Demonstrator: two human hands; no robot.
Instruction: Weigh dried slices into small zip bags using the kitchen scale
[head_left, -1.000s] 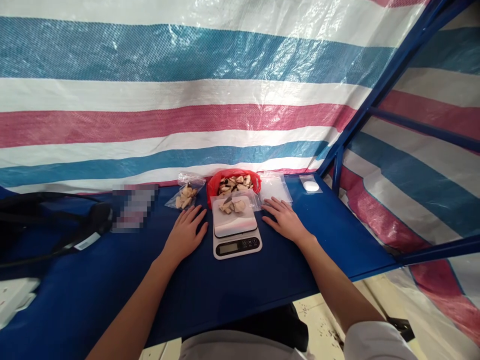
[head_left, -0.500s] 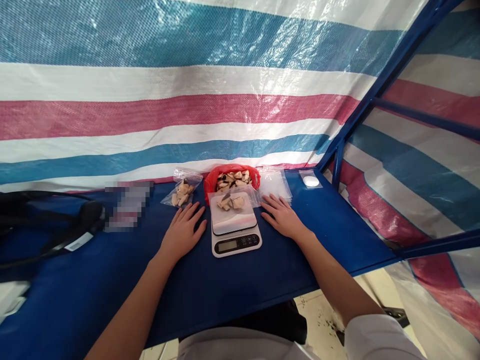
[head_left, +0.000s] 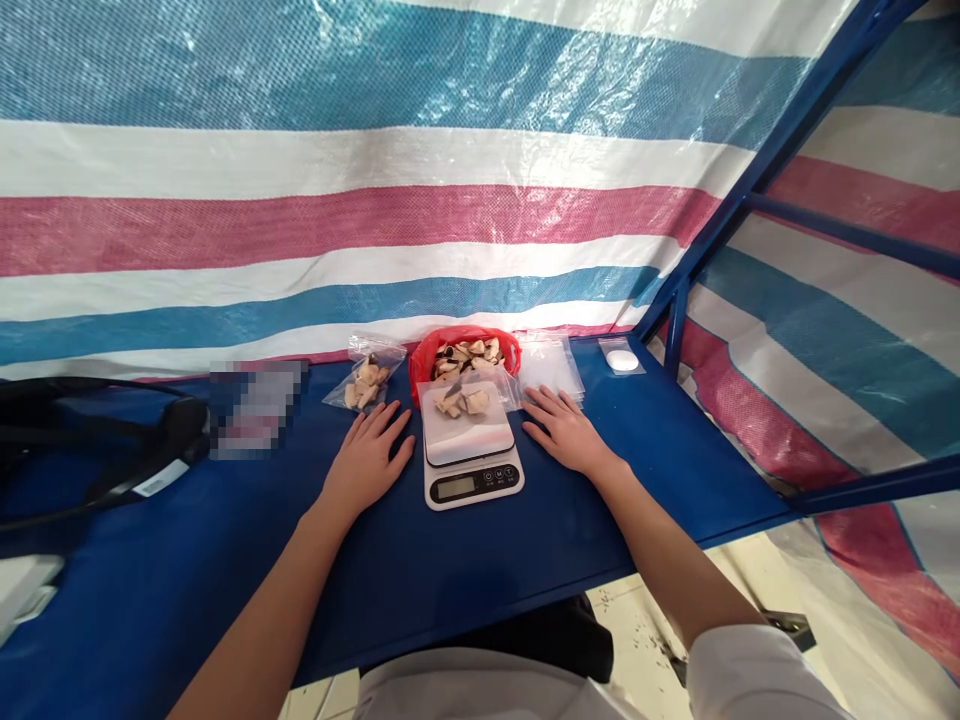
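Note:
My left hand lies flat on the blue table, fingers spread, left of a white digital kitchen scale. On the scale's plate rests a clear plastic bag holding a few pale dried slices, which look like mushroom. My right hand is flat on the other side, its fingertips at the near edge of a stack of clear zip bags. Behind the scale sits a red plastic bag full of similar slices. A filled clear bag lies just beyond my left fingertips.
A small clear packet with a white round item lies at the back right. Black straps or cables and a blurred-out item are on the left. A striped tarp hangs behind the table, with a blue metal frame at right.

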